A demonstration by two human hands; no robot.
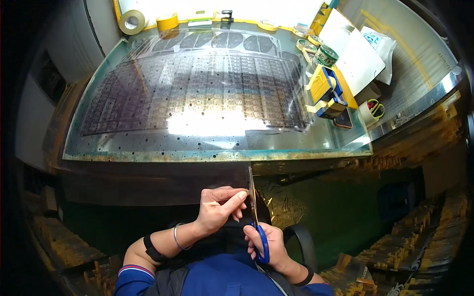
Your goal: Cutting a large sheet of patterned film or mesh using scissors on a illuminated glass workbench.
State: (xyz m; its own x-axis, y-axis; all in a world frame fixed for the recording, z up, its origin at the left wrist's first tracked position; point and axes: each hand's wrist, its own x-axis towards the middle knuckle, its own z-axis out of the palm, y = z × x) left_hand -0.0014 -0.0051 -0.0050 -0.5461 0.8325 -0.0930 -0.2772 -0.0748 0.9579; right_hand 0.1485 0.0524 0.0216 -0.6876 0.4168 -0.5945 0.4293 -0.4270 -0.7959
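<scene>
My right hand (270, 242) grips a pair of scissors (261, 241) by its blue handles. The blades point away from me, toward the table's front edge, and look nearly closed. Just left of the blades, my left hand (217, 209) has thumb and forefinger pinched together. What it pinches, if anything, is too thin to make out. Behind that hand, below the table edge, a dark smooth strip (148, 185) runs off to the left; I cannot tell whether it is a sheet or part of the table. Dark printed transparent films (197, 89) lie on the glass tabletop (276, 154).
Tape rolls (132, 22) and a yellow tape roll (167, 21) stand along the back. At right are a blue and yellow tape dispenser (326, 91), green tape (326, 55), a phone (343, 120) and a cup (366, 113) holding yellow-handled scissors. A chair armrest (302, 241) is beside me.
</scene>
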